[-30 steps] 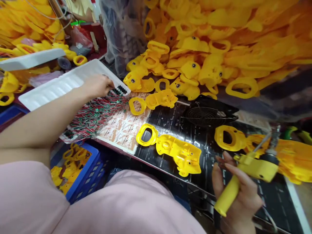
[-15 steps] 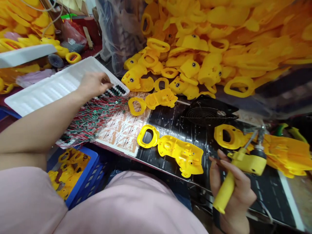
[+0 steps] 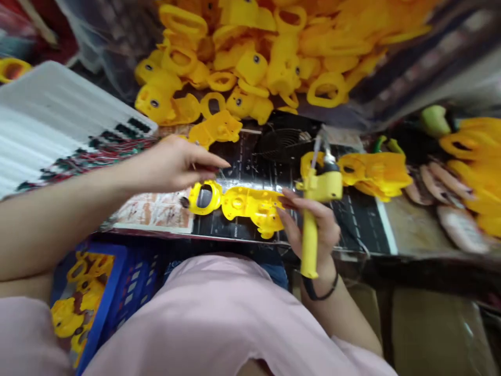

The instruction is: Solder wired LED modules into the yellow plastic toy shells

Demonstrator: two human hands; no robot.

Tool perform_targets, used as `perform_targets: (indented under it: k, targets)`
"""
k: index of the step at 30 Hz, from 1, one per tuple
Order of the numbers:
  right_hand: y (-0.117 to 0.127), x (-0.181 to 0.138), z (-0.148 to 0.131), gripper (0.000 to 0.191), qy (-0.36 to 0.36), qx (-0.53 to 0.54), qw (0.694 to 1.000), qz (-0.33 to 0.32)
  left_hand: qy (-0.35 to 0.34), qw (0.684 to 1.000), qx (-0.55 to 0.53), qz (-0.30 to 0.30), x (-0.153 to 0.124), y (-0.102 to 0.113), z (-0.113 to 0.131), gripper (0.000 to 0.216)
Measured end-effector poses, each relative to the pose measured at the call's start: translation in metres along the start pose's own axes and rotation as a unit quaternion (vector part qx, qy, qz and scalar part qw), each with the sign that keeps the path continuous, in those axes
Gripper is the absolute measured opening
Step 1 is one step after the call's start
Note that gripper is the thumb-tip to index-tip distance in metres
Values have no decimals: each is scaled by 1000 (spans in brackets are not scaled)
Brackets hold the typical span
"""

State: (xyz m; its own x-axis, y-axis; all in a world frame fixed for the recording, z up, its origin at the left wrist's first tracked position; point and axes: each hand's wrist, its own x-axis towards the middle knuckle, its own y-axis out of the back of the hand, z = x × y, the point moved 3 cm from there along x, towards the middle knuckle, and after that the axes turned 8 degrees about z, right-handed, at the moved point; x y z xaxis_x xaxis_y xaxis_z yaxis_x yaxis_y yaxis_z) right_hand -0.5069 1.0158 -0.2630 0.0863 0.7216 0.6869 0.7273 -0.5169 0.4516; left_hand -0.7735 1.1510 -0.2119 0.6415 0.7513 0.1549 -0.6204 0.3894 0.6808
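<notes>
- Nearest, at left, the blue basket (image 3: 113, 277) below the counter (image 3: 213, 224) holds yellow parts (image 3: 67, 317).
- The right hand (image 3: 325, 230) is closed around the yellow driver (image 3: 324, 186), its bit end pointing away; thumb and fingertips lie at the right end of the shell (image 3: 238, 202).
- That shell rests on the counter's front part, hollow side up, ring end leftward.
- A small dark disc (image 3: 185, 202) sits just beside the ring.
- The left hand (image 3: 176, 164) is above it, fingers bunched toward the thumb; I cannot tell what they pinch.
- Beyond it, red and green wires (image 3: 88, 156) edge the white tray (image 3: 58, 104).
- Behind the shell is a black fan (image 3: 279, 141).
- Farthest, yellow shells (image 3: 252, 68) are heaped.
</notes>
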Motion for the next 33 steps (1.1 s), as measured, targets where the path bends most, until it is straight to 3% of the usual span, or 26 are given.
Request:
perform_targets:
  k: [3,6,9,12,14,15,19,21,24,26,28,30,33]
  targets:
    - [-15,9,-9,31,-22,40,999,-21,-43,998,-3,-39,12,-57,11,47]
    - [-22,14,-14,28,-11,16,999,-27,-65,998,19,-8,18,-85,23,45]
    - [-21,13,-13,23,4,-14,1000,-11,-75,996,-5,36,19,-87,26,45]
    - [-15,7,-6,27,-33,-12,999,35,-43,978,-71,193,13,-70,15,45]
    - [-12,3,0,31,-63,4,997,53,11,953,-94,288,6,-62,4,26]
    - [-11,1,2,32,-75,11,996,57,34,949,-96,299,2,-63,-1,16]
    - [-12,-4,5,32,-101,32,992,65,24,975,-69,212,-3,-91,-1,17]
    - [-15,-6,4,32,-110,50,990,74,14,977,-76,200,0,-108,5,21]
    - [-21,-11,3,33,-123,87,984,93,53,959,-192,201,9,-130,12,29]
    - [-25,-14,3,34,-130,105,981,102,112,924,-308,197,16,-141,16,37]
    - [-25,-16,4,32,-133,112,980,101,166,883,-398,187,21,-146,18,45]
    - [-22,-15,5,31,-123,104,983,93,192,863,-435,173,25,-145,20,50]
    - [-13,-6,7,38,-83,60,991,81,190,899,-372,133,27,-136,25,47]
